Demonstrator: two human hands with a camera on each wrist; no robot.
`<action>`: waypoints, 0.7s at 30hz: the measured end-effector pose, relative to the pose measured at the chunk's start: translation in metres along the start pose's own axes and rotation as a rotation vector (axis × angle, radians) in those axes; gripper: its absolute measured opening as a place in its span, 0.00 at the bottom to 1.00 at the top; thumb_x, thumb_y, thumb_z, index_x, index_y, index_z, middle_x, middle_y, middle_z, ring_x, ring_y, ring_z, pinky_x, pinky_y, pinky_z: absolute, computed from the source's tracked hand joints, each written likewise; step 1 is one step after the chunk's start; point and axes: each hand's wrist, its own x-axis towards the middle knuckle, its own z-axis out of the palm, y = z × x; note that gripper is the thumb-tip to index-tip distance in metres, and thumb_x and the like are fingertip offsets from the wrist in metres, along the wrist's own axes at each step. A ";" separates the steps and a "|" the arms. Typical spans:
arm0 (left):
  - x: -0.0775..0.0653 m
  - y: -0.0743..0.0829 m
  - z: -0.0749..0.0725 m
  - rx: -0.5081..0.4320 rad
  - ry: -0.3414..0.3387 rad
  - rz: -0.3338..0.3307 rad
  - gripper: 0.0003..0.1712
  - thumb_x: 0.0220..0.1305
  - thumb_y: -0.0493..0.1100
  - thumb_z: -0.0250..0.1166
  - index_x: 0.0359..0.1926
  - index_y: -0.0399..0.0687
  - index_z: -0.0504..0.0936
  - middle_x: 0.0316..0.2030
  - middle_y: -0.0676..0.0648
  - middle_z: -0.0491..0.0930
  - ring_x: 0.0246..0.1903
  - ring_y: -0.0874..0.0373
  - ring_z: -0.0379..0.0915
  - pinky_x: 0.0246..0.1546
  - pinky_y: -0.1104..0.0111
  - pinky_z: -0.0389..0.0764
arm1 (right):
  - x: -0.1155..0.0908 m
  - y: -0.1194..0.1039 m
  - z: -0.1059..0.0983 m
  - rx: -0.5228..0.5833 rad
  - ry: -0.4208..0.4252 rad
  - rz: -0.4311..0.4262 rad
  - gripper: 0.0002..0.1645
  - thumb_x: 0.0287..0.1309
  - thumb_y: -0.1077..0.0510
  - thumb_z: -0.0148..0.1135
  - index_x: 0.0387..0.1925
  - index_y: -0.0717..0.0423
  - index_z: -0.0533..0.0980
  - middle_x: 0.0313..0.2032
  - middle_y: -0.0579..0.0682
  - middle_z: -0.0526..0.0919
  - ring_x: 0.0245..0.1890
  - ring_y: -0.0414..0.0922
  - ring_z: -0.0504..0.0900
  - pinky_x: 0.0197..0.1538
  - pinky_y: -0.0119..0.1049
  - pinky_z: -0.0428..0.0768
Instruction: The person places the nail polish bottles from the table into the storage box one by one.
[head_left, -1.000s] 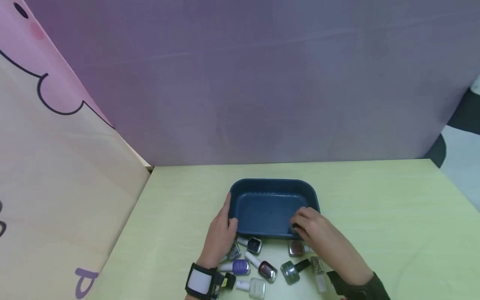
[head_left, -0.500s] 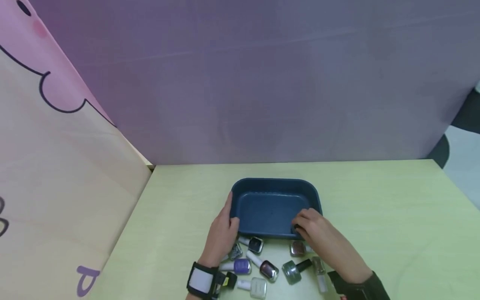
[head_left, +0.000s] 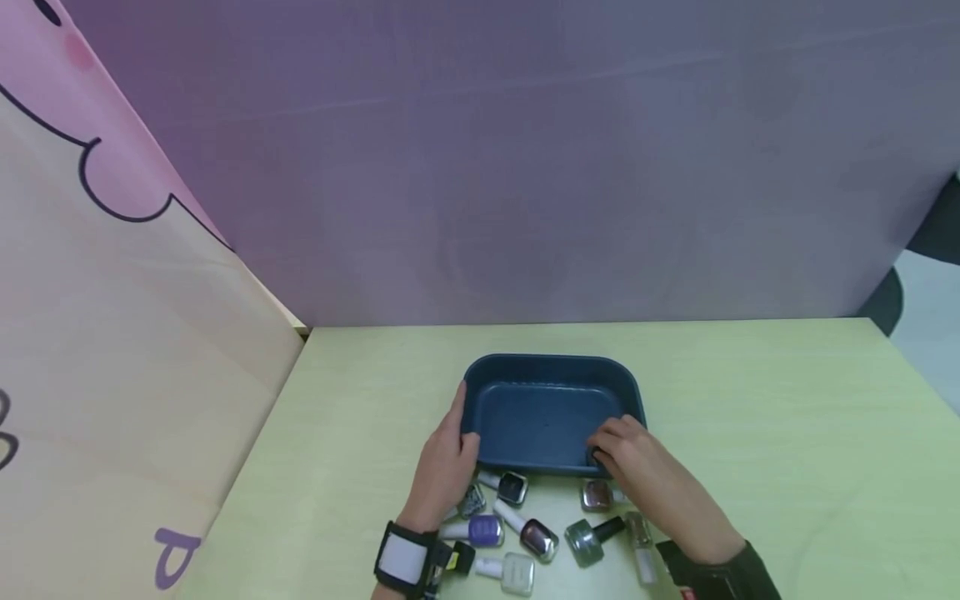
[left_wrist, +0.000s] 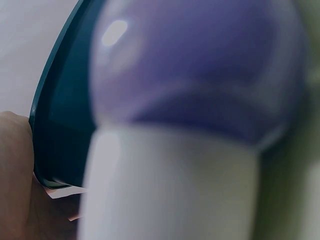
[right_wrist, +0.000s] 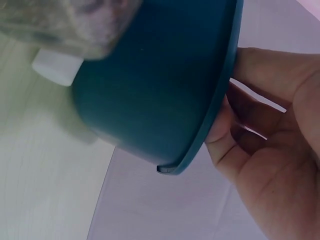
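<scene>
A dark blue rectangular tray (head_left: 536, 417) sits on the table. My left hand (head_left: 441, 467) holds its left side, index finger along the outer wall and thumb at the front corner. Over the tray's front right corner, my right hand (head_left: 628, 450) reaches in with curled fingers. It pinches a small dark object (head_left: 593, 455), mostly hidden by the fingers; I cannot tell its kind. Below the tray lie several nail polish bottles: a purple one (head_left: 486, 531) near my left wrist, a dark maroon one (head_left: 538, 540), a green one (head_left: 583, 543) and a brown one (head_left: 597, 495).
A white nail polish bottle (head_left: 517, 575) and a clear glittery one (head_left: 639, 533) lie nearer the front. The black-glass bottle (head_left: 513, 487) is close to the tray's front wall. A purple-grey backdrop (head_left: 525, 167) rises behind the pale table (head_left: 765, 417), and a printed cloth (head_left: 150, 350) hangs at left.
The whole head view has shifted slightly. Both hands stay at the tray, and the right fingers have shifted only a little around the dark object. The bottles keep their places.
</scene>
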 end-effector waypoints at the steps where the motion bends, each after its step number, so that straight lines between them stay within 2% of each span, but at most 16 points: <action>1: 0.000 0.000 0.000 -0.003 -0.004 -0.004 0.43 0.70 0.41 0.52 0.79 0.66 0.43 0.73 0.51 0.60 0.34 0.58 0.68 0.45 0.63 0.70 | 0.000 0.000 0.000 0.000 0.004 0.003 0.09 0.47 0.69 0.74 0.34 0.59 0.85 0.33 0.47 0.82 0.35 0.43 0.75 0.38 0.34 0.79; 8: -0.001 0.000 -0.001 -0.009 -0.026 -0.025 0.43 0.71 0.41 0.51 0.78 0.70 0.41 0.74 0.53 0.58 0.23 0.59 0.60 0.40 0.65 0.70 | 0.000 -0.003 -0.001 0.015 0.005 0.045 0.09 0.48 0.69 0.73 0.34 0.60 0.85 0.33 0.47 0.81 0.35 0.41 0.74 0.37 0.33 0.78; 21: 0.000 0.001 -0.001 -0.006 -0.011 0.004 0.43 0.71 0.41 0.52 0.79 0.67 0.42 0.73 0.49 0.61 0.28 0.59 0.64 0.43 0.63 0.70 | -0.001 -0.005 -0.007 -0.025 0.078 0.031 0.10 0.47 0.65 0.75 0.35 0.60 0.85 0.36 0.49 0.81 0.37 0.43 0.75 0.39 0.36 0.77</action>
